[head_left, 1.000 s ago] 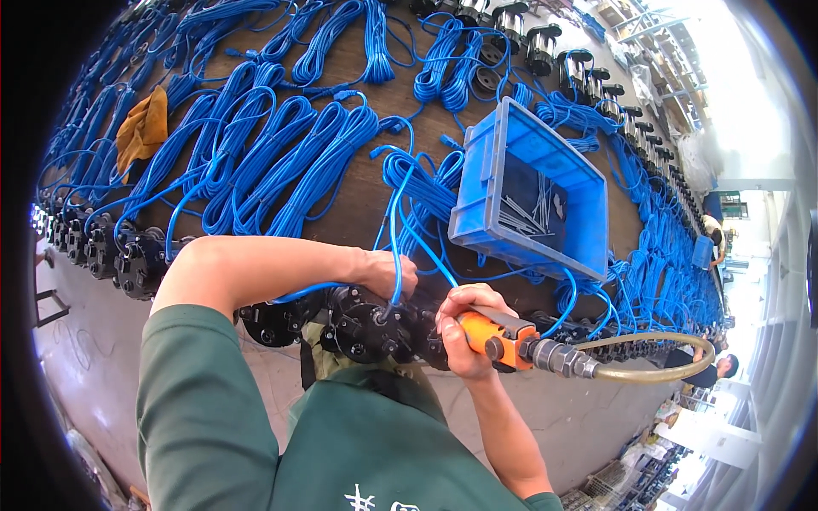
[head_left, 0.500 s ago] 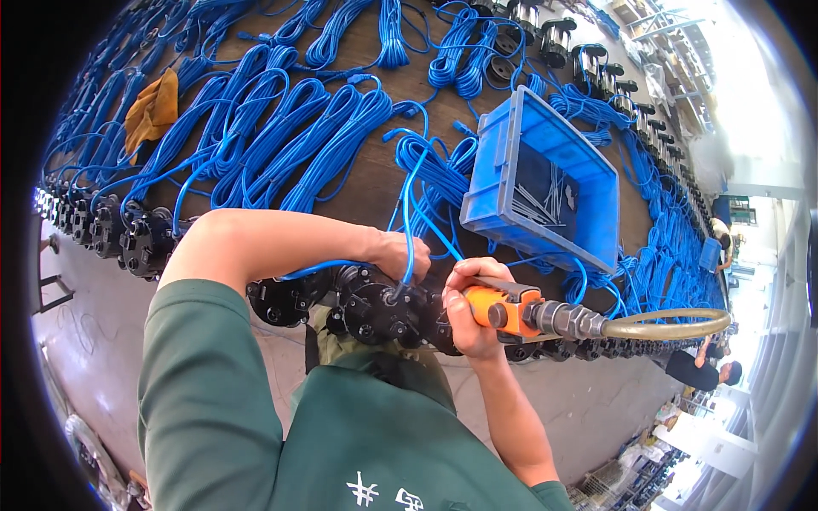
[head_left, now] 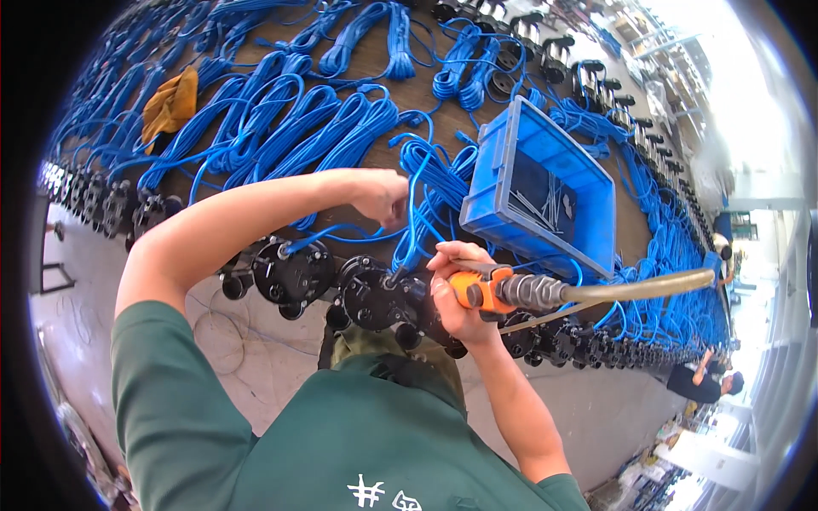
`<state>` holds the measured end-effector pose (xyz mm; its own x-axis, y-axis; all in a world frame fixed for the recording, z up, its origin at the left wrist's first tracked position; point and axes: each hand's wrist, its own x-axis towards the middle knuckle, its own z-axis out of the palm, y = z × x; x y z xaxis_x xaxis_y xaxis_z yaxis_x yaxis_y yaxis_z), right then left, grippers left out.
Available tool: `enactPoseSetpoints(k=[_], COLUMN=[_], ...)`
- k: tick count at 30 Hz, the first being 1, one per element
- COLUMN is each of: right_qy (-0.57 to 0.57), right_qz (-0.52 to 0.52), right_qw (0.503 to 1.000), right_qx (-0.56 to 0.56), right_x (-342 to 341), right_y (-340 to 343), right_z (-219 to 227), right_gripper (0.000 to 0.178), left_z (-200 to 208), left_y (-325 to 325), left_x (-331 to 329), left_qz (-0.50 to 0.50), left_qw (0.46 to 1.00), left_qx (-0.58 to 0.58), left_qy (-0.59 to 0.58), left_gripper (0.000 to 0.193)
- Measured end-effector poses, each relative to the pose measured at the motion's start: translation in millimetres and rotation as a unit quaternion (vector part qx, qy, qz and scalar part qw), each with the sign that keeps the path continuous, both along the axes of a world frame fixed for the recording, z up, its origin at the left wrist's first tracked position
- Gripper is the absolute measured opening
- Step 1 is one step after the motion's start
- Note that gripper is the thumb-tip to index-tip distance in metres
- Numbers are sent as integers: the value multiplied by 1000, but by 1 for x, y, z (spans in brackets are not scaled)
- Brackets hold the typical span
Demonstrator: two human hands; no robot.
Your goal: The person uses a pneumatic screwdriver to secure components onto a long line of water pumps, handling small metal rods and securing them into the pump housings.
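Observation:
My right hand (head_left: 464, 289) is closed around an orange air tool (head_left: 482, 290), with a metal coupling and a tan hose running off to the right. Its working end is hidden by my hand and the black unit. My left hand (head_left: 383, 198), fingers curled, is raised above the table beside a bundle of blue cable (head_left: 439, 175); what it holds, if anything, is hidden. Below it lies a round black pump-like unit (head_left: 373, 294) at the near table edge, a blue cable entering its face. Another such unit (head_left: 294, 271) sits just left of it.
A blue plastic crate (head_left: 540, 183) with thin metal rods inside stands right of the cables. Many coiled blue cables (head_left: 290, 128) cover the brown table (head_left: 362, 234). An orange-brown glove (head_left: 170, 106) lies at the left. Black units line both edges. A co-worker (head_left: 700, 385) is far right.
My left hand has lifted off the black unit, moving away from me over the table. My right hand, with the air tool, has shifted slightly left and farther from me.

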<state>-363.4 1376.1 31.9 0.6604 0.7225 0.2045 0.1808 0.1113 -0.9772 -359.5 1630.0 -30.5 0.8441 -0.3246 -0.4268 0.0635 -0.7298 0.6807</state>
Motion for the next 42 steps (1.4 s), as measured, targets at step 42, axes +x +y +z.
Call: enactPoseSetpoints(k=[42], right_qy=[-365], right_qz=[78], right_qw=[920], right_qx=[-118], right_x=[76], right_y=[-47], right_z=[-24], right_gripper=[41], left_z=[-88], left_y=[-274], left_x=[-122], left_qz=[625], left_qw=[592], left_qx=[-276], left_qy=[-428], left_gripper=[32])
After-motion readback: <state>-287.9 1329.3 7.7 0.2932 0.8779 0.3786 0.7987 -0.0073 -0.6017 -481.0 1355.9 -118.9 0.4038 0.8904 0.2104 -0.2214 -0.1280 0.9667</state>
